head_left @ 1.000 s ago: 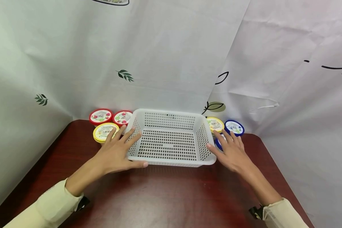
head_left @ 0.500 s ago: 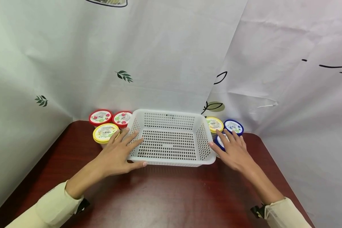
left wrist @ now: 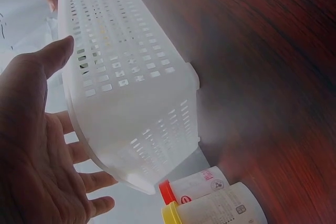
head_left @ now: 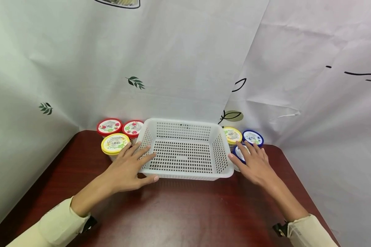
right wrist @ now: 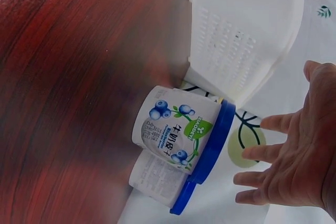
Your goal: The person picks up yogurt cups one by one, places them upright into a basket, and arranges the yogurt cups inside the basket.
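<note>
A white slotted plastic basket (head_left: 182,173) stands on the table, with nothing in it. Spread over its left end is my left hand (head_left: 125,171), fingers apart and holding nothing; the left wrist view shows its thumb and fingertips at the basket's rim (left wrist: 79,114). My right hand (head_left: 254,166) hovers by the right end, above a blue-lidded tub (head_left: 239,153), its fingers extended. In the right wrist view that blueberry-printed tub (right wrist: 178,129) sits below the hand (right wrist: 299,150), apart from it.
Left of the basket stand two red-lidded tubs (head_left: 109,126) and a yellow-lidded tub (head_left: 115,143). At its right are another yellow-lidded tub (head_left: 233,134) and a second blue-lidded tub (head_left: 253,137). A white printed curtain (head_left: 185,68) hangs behind the dark red table (head_left: 185,212).
My right hand has shifted slightly right, away from the basket, uncovering more of the near blue lid. My left hand has drawn back a little from the yellow lid. The basket stays put.
</note>
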Available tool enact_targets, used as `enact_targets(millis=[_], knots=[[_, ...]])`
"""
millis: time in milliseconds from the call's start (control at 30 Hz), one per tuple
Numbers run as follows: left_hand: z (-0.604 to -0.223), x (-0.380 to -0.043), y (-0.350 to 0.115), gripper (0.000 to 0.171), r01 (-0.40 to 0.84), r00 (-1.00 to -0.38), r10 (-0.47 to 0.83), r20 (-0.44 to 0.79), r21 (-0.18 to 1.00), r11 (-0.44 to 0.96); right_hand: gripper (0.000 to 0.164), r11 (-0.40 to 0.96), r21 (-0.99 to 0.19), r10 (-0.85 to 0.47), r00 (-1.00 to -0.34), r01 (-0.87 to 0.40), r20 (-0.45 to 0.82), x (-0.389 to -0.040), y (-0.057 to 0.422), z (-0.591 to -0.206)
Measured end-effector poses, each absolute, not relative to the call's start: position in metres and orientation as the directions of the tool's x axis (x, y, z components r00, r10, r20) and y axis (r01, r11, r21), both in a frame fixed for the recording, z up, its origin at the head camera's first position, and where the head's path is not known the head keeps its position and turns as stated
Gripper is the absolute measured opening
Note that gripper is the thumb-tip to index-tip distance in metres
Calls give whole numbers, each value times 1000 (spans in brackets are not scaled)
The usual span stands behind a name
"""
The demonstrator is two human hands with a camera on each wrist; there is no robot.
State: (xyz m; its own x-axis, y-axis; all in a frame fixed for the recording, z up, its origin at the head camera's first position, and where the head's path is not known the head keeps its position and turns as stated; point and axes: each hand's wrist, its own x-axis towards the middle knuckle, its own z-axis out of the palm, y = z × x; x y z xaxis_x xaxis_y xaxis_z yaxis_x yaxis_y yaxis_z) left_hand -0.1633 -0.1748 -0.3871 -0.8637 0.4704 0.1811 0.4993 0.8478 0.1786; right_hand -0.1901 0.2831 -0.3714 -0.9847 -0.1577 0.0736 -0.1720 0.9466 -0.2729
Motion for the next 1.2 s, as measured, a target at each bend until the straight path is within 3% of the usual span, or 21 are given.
enact_targets(millis=[400,1200], knots=[[-391,-160,-176,71,521,-851,490,189,193,831,86,946,-283,-155,-987,-161,43,-193,287,-374],[-397,-154,-173,55,586,-799,550,244,111,803,84,950,-275,-146,-989,-147,26,-200,294,-380]])
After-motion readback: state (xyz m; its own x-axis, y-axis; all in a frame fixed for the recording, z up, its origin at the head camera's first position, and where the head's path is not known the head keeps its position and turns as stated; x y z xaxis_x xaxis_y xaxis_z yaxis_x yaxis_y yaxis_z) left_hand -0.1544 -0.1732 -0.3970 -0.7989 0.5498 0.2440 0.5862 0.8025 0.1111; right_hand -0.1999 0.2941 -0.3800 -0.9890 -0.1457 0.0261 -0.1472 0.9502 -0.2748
